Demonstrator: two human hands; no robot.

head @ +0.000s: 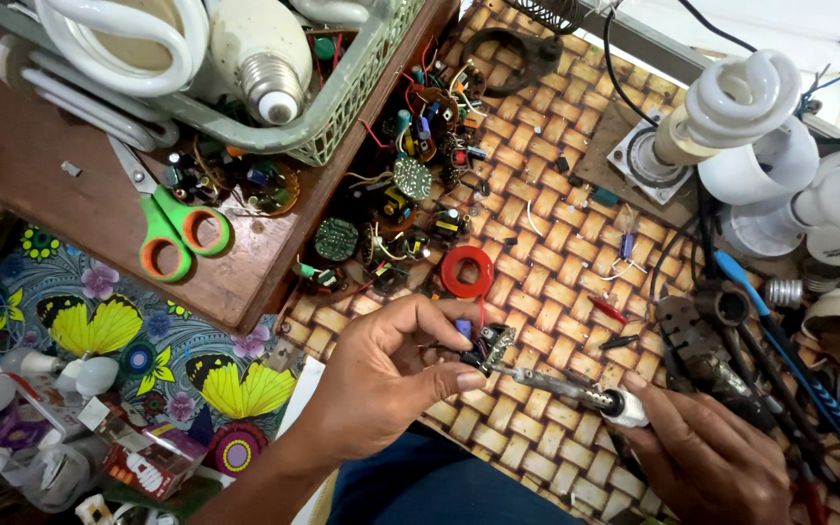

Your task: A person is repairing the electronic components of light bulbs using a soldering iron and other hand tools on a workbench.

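A small circuit board (pixel 490 342) is pinched between the thumb and fingers of the left hand (pixel 391 374), above the near part of the woven mat (pixel 556 262) that covers the counter. The fingers of the right hand (pixel 707 457) are closed around the white handle of one soldering iron (pixel 561 386), and its metal tip is placed against the board.

One red ring of tape (pixel 467 271) is seen on the mat just behind the board. Beside it, toward the left edge of the mat, many loose circuit boards (pixel 410 194) are piled; their number cannot be told exactly. On the brown wooden board (pixel 80 194) at the left, one pair of scissors (pixel 172 228) with green and orange handles is laid. One green basket (pixel 347 92) is placed at its far edge, with several lamps inside. At the far right corner, one spiral lamp (pixel 731 102) is fixed in a socket, and some dark pliers (pixel 712 340) are found at the right edge.
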